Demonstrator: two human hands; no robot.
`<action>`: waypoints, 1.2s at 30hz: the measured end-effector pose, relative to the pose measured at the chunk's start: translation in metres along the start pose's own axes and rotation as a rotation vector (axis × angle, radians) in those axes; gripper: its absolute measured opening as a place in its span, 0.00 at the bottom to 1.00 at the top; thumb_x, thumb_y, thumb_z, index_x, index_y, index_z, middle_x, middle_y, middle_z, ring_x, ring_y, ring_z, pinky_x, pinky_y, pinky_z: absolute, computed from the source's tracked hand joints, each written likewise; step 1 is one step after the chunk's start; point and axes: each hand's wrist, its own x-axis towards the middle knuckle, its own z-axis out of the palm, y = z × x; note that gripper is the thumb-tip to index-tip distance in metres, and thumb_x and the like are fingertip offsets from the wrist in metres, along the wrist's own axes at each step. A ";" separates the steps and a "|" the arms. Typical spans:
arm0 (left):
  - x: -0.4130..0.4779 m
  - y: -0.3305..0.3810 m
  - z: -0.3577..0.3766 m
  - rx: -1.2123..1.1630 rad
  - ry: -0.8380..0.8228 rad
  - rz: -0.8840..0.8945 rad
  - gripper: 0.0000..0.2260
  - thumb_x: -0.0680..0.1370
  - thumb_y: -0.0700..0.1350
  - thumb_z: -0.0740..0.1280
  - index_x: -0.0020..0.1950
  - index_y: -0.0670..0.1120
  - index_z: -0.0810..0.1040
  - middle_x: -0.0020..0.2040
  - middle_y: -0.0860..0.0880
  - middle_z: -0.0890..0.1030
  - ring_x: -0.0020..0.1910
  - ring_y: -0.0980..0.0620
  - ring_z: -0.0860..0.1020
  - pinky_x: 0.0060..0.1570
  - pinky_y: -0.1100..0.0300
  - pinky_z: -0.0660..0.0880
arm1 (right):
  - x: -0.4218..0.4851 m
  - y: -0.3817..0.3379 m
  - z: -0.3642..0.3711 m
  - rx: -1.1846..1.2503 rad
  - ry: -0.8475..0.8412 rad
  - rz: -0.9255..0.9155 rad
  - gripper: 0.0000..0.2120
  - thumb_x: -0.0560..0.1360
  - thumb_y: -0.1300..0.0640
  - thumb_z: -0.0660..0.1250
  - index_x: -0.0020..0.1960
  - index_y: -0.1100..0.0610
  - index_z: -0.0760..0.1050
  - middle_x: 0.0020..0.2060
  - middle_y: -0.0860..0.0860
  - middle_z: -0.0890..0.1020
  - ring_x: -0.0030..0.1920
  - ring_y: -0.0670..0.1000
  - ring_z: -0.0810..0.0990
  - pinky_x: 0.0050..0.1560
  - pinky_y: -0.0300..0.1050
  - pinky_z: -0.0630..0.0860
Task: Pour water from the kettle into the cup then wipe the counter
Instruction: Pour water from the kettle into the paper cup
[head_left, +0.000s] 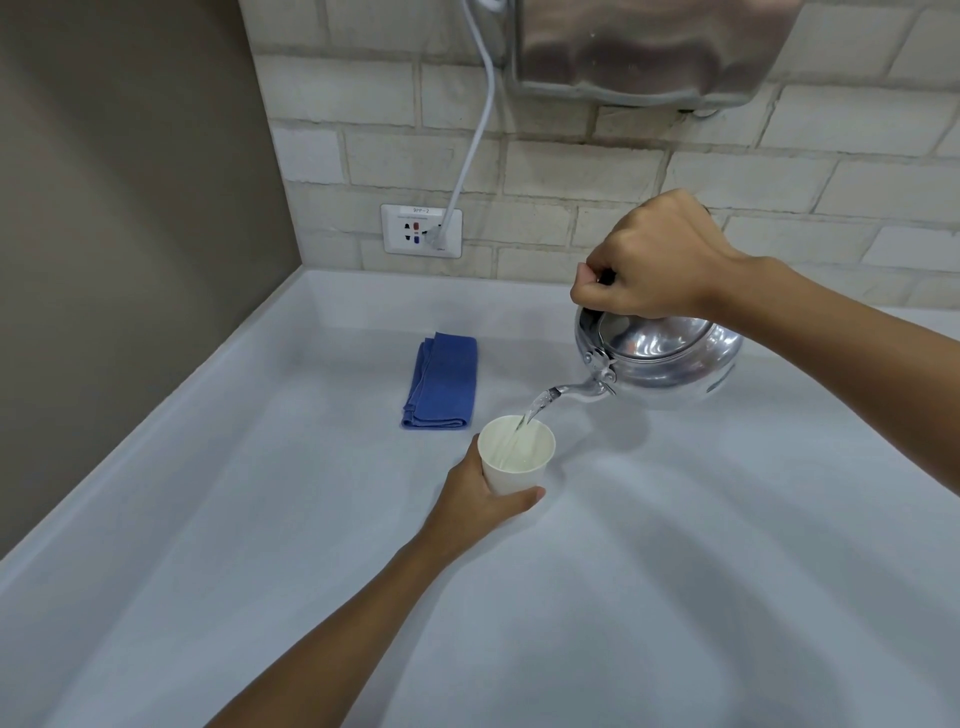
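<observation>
A shiny metal kettle (670, 358) hangs tilted above the white counter (260, 545), its spout pointing down and left. My right hand (654, 260) grips the kettle's top handle. A stream of water (535, 410) runs from the spout into a white paper cup (514, 457) standing upright on the counter. My left hand (483, 499) wraps around the cup's lower left side. A folded blue cloth (441, 382) lies on the counter just behind and left of the cup, touched by neither hand.
A brick-tiled wall stands behind the counter with a power socket (421, 230) and a white cable (475, 130) plugged into it. A steel wall-mounted appliance (649, 47) hangs above the kettle. A brown side wall (104, 208) bounds the counter's left edge.
</observation>
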 end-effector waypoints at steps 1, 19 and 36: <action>0.000 0.000 0.000 0.001 0.001 0.001 0.26 0.61 0.57 0.77 0.52 0.69 0.67 0.52 0.65 0.76 0.52 0.71 0.72 0.44 0.79 0.70 | 0.000 0.000 0.000 -0.001 0.001 0.000 0.18 0.68 0.54 0.52 0.21 0.58 0.58 0.17 0.52 0.56 0.23 0.51 0.53 0.29 0.36 0.47; -0.001 0.003 0.000 -0.013 -0.008 0.003 0.30 0.61 0.57 0.76 0.57 0.65 0.65 0.54 0.63 0.75 0.54 0.65 0.74 0.44 0.73 0.72 | -0.001 0.003 -0.003 0.005 0.025 -0.006 0.18 0.68 0.54 0.51 0.21 0.58 0.58 0.17 0.53 0.57 0.22 0.51 0.54 0.29 0.36 0.48; 0.000 0.002 0.000 -0.005 -0.010 0.002 0.31 0.61 0.57 0.77 0.59 0.63 0.64 0.53 0.64 0.74 0.53 0.64 0.74 0.42 0.78 0.71 | -0.001 0.006 -0.004 -0.018 0.024 -0.022 0.18 0.68 0.56 0.53 0.21 0.58 0.58 0.17 0.53 0.57 0.21 0.50 0.54 0.29 0.36 0.49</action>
